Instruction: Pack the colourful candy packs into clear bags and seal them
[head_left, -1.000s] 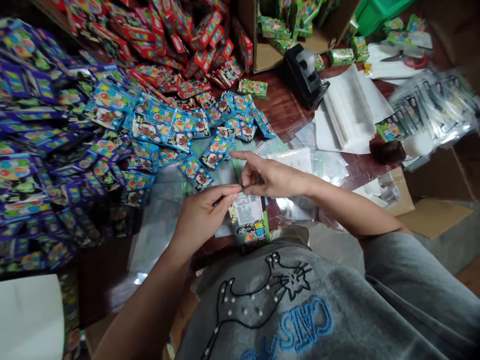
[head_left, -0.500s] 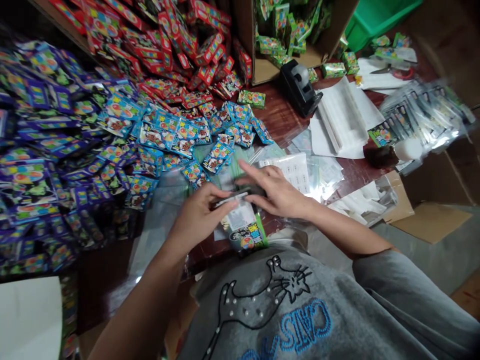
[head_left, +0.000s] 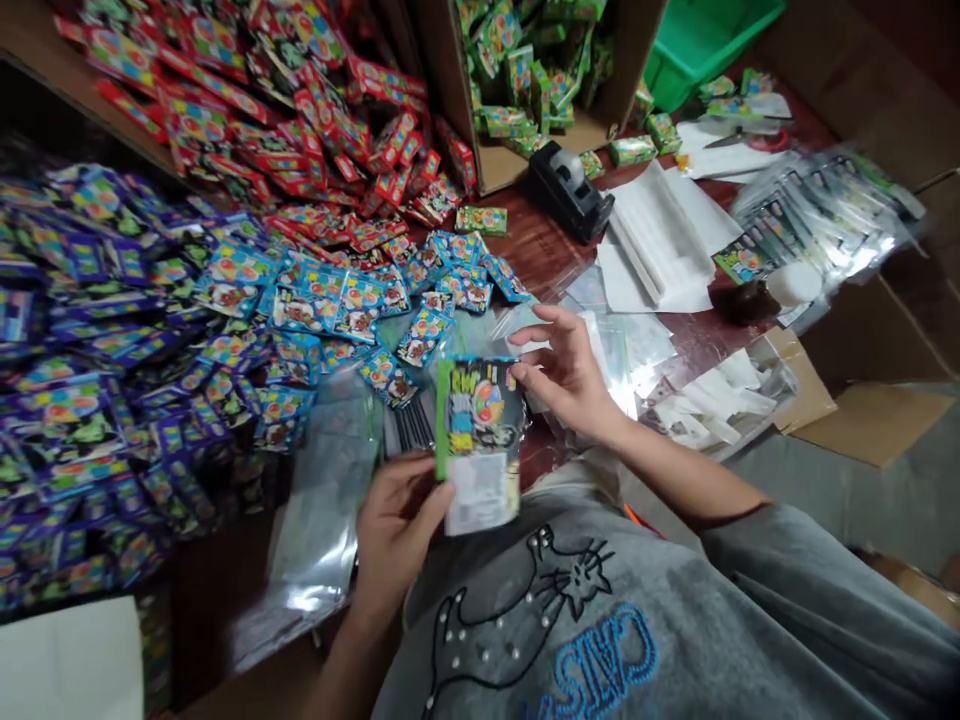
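My left hand (head_left: 405, 510) pinches the left edge of a black-and-green printed card (head_left: 480, 405) between thumb and fingers. Balloon-like pictures and bold lettering cover its upper part, with a whitish panel lower down. My right hand (head_left: 566, 370) is at the card's upper right corner, fingers curved and apart, thumb tip at the edge; whether it touches is unclear. Beneath and behind the card are clear plastic bags (head_left: 322, 500) and a stack of dark, thin-edged pieces (head_left: 407, 425). Small blue packets (head_left: 426, 335) lie just beyond.
Purple packets (head_left: 71, 400) heap at the left, red packets (head_left: 206, 125) behind. A carton (head_left: 495, 165) holds green packets. Further right are a tape dispenser (head_left: 570, 190), white paper (head_left: 656, 240), scissors (head_left: 765, 142), a white-capped bottle (head_left: 757, 297), bagged cards (head_left: 817, 215) and a green bin (head_left: 709, 45).
The card has turned around and come up, its printed face now showing. My left hand has moved lower along its side; my right hand has drawn slightly right. The view has shifted.
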